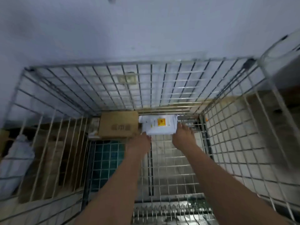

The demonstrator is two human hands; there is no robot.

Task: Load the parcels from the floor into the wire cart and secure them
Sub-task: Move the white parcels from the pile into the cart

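I look down into a wire cart (pixel 227 143) with tall mesh walls. On its floor at the far end lies a brown cardboard box (pixel 118 124), and right beside it a white parcel bag (pixel 159 125) with a yellow-orange label. Both my arms reach down into the cart. My left hand (pixel 141 142) holds the bag's near left corner, and my right hand (pixel 184 135) holds its near right edge with fingers spread along the side. The bag rests low against the far mesh wall.
Outside the left mesh wall stand more parcels on the floor: a white bag (pixel 16 159) and brown boxes (pixel 53 159). A pale wall (pixel 146 30) is behind the cart. Another wire frame (pixel 279 65) stands at the right. The picture is motion-blurred.
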